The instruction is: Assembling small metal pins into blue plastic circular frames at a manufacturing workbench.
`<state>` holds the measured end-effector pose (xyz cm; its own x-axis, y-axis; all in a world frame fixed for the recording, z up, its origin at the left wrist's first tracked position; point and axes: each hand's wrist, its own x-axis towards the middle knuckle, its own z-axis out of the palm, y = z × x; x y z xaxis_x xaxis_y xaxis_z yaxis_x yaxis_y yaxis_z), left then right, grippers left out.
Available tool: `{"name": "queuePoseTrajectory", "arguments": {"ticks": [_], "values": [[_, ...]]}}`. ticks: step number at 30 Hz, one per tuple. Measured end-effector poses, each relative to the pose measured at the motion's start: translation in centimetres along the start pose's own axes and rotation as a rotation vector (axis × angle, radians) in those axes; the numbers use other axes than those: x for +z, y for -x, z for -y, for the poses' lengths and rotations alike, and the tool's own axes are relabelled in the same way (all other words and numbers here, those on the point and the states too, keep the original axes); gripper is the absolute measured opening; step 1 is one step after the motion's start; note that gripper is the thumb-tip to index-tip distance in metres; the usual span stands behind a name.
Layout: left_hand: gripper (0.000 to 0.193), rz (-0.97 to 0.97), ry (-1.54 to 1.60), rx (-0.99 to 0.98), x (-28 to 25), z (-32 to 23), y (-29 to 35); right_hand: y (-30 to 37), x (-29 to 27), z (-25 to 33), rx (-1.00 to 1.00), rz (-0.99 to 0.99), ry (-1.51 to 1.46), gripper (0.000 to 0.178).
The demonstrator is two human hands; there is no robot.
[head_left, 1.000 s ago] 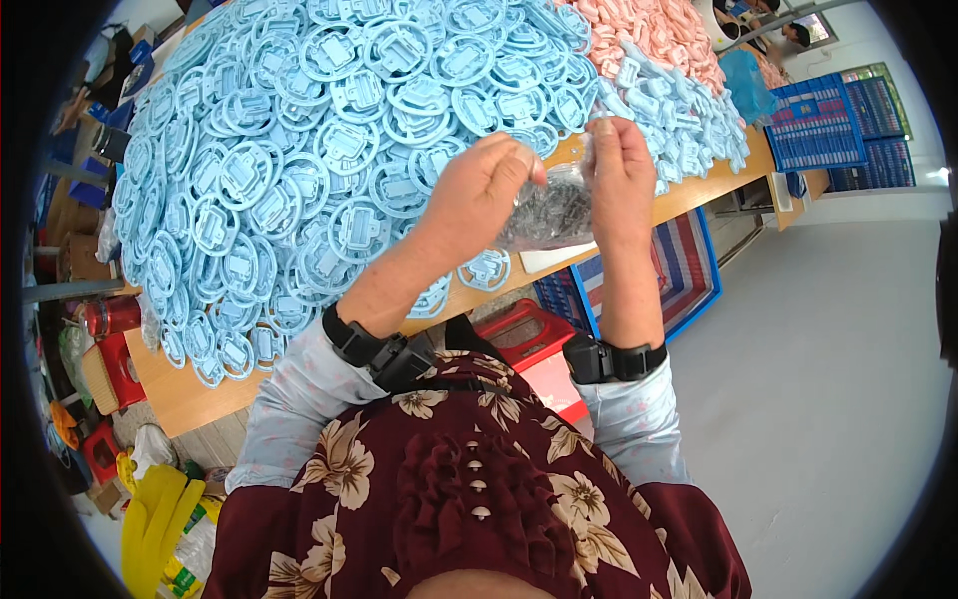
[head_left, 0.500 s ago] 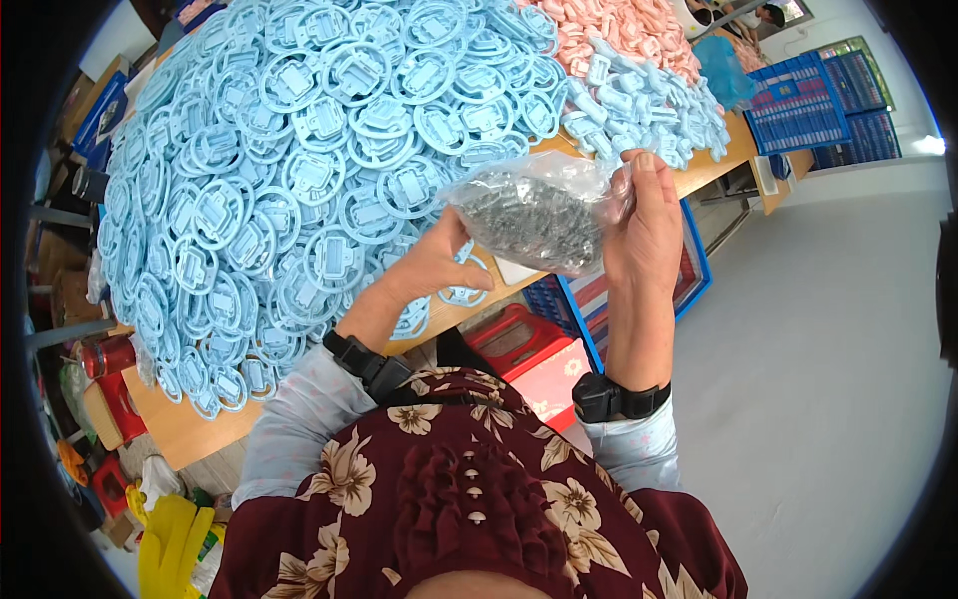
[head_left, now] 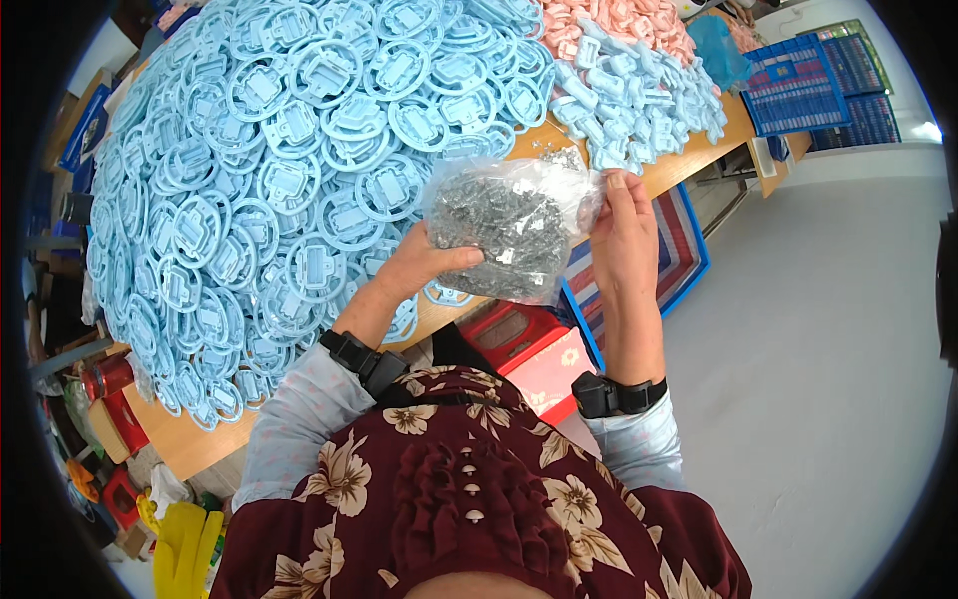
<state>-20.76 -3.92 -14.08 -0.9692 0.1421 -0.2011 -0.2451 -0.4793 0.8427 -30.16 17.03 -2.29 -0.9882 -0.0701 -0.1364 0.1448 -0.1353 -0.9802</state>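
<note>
A clear plastic bag (head_left: pixel 494 225) full of small dark grey pieces is held tilted above the table edge. My left hand (head_left: pixel 424 262) grips its near left side, thumb lying over the plastic. At the bag's far right corner my right hand (head_left: pixel 627 230) pinches the plastic between thumb and fingers. A few small grey bits (head_left: pixel 567 157) lie on the wooden table (head_left: pixel 205 439) just beyond the bag's far end. Left of the bag rises a large heap of light blue round plastic parts (head_left: pixel 324 75).
Smaller light blue parts (head_left: pixel 634 100) are piled at the far right, with pink parts (head_left: pixel 639 18) behind them. Blue trays (head_left: pixel 798 85) stand at the right. Below the table edge are another blue-rimmed tray (head_left: pixel 684 235), a red stool (head_left: pixel 509 334) and a pink box (head_left: pixel 549 377).
The bag has shifted left and tipped, showing more of its broad side. My right hand has moved slightly left and lower. Small grey bits now show on the table beyond it.
</note>
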Motion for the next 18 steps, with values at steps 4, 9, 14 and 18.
{"name": "queuePoseTrajectory", "arguments": {"ticks": [4, 9, 14, 18], "values": [[0.059, -0.048, -0.063, -0.042, -1.0, 0.5, 0.2, -0.1, -1.9, -0.3, -0.739, -0.086, 0.886, 0.026], [0.059, -0.107, -0.098, -0.120, -1.5, 1.0, 0.2, -0.1, -1.8, -1.9, -0.366, 0.323, 0.924, 0.026], [0.060, -0.115, -0.156, -0.134, -1.0, 0.3, -0.2, -1.2, -2.0, -2.5, -0.339, 0.362, 1.229, 0.028], [0.057, -0.103, -0.161, -0.142, -1.1, 0.4, -0.3, -2.4, -2.4, -3.0, -0.212, 0.409, 1.187, 0.030]]}}
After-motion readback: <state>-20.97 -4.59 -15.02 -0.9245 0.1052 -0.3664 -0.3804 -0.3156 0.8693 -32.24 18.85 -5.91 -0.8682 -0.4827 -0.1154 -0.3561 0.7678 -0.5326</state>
